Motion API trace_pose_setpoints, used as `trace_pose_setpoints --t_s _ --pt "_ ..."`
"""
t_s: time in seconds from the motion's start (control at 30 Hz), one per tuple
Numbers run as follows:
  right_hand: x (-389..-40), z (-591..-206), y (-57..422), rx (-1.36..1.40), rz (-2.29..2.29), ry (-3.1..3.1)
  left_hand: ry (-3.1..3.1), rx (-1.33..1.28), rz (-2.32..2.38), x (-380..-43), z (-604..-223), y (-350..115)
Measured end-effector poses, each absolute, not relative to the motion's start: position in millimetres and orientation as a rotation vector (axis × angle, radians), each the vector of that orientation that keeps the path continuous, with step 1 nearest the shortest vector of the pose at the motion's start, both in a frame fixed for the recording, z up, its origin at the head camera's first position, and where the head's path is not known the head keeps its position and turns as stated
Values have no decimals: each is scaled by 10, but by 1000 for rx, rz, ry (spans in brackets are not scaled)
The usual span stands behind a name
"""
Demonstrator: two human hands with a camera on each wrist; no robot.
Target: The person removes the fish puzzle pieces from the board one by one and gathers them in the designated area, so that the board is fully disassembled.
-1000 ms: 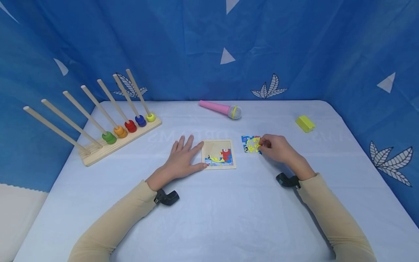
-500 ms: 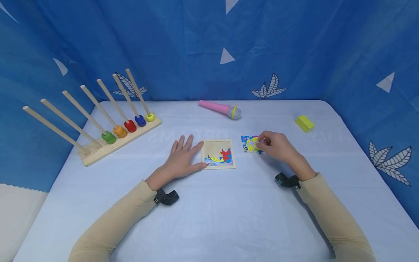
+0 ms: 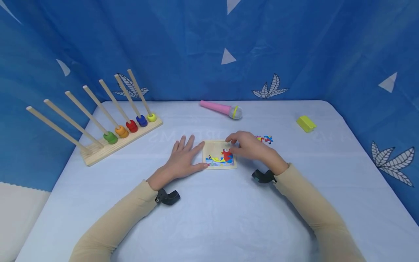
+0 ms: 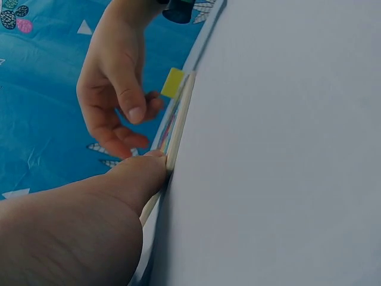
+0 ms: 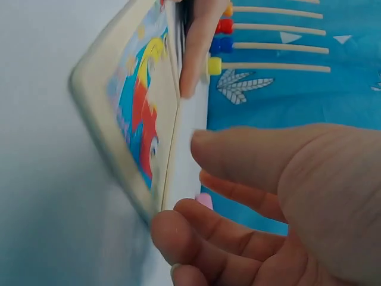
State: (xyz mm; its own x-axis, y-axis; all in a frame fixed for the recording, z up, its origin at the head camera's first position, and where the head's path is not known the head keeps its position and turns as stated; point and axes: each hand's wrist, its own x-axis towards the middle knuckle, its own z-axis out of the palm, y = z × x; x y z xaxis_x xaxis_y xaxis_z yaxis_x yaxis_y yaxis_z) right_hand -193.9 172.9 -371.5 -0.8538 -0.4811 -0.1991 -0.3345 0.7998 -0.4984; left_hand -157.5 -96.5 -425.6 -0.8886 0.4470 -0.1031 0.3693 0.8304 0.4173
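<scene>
I've got the left hand (image 3: 181, 161) spread against the puzzle tray (image 3: 213, 148); right hand (image 3: 250, 146) hangs over its right edge, fingers kinda curved, thumb apart, puzzle pieces (image 3: 268, 139) peeking out behind.

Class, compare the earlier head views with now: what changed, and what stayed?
The right hand has moved left, from the loose puzzle pieces to the right side of the puzzle board, uncovering some and hiding others; none shows in its grip now. The left hand, puzzle board and pink microphone stayed put.
</scene>
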Motion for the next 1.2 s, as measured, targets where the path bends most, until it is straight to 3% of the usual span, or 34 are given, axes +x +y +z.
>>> trace_pose_setpoints --t_s 1.2 --pt "-1910 -3864 1614 -702 -641 2665 2803 633 572 -1589 -4262 -969"
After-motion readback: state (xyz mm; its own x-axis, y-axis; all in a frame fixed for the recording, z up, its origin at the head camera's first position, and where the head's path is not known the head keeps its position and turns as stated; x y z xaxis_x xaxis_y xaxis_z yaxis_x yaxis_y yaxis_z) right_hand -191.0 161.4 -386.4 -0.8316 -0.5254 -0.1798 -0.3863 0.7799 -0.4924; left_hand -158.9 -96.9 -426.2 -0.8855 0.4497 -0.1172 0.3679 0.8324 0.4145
